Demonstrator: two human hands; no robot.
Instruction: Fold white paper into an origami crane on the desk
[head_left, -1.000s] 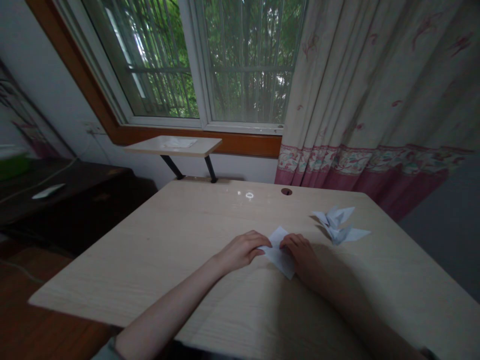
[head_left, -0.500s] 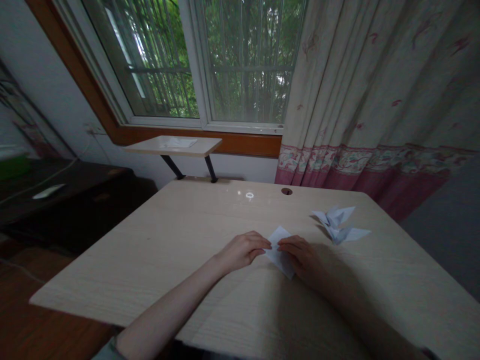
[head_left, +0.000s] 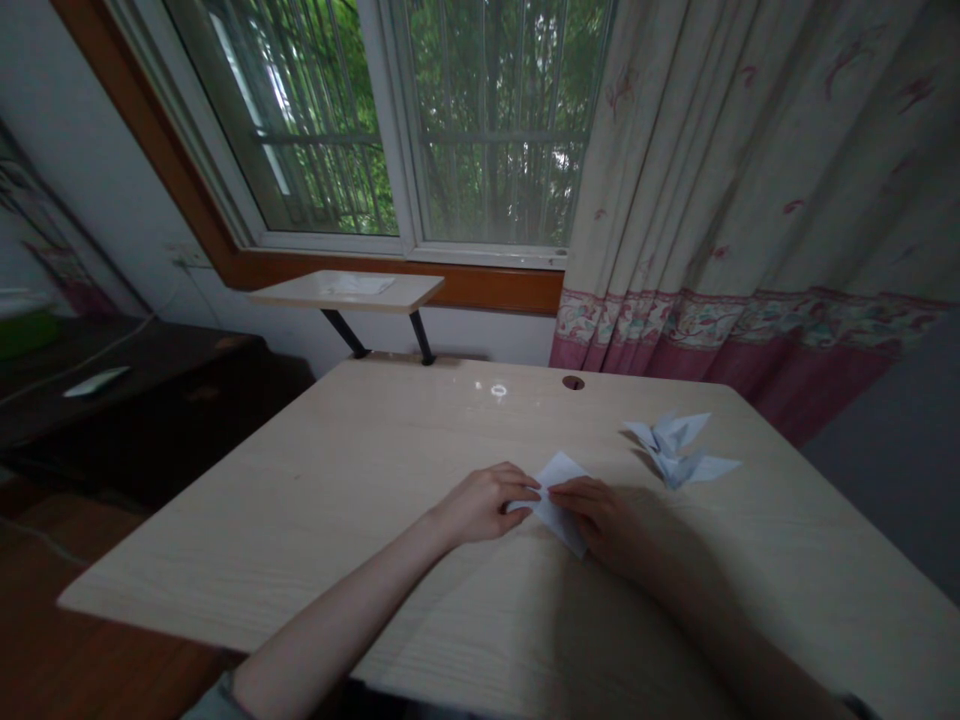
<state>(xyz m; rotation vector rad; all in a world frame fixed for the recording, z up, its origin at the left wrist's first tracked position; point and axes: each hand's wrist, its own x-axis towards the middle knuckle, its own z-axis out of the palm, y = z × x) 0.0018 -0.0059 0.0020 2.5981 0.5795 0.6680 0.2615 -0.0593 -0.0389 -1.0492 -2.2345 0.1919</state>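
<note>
A small folded sheet of white paper [head_left: 562,522] lies on the table between my hands, its corners pointing away from me and toward me. My left hand [head_left: 495,503] pinches its left part, with a bit of paper showing between thumb and fingers. From the other side, my right hand [head_left: 600,515] presses its fingertips on the paper's middle, close to the left fingertips. The right palm and thumb are partly hidden. Beyond my right hand rests a folded paper figure [head_left: 679,462] with several pointed flaps.
The pale wooden table [head_left: 300,540] has a round cable hole [head_left: 573,383] near its back edge. A raised shelf [head_left: 405,292] at the back left carries a flat white sheet [head_left: 360,286]. A curtain [head_left: 675,330] hangs behind the right side. A dark cabinet [head_left: 187,350] stands left.
My right fingertips have slid slightly left over the paper, closer to my left fingertips. My left fingers have parted a little, showing more paper between them. The paper figure stays put.
</note>
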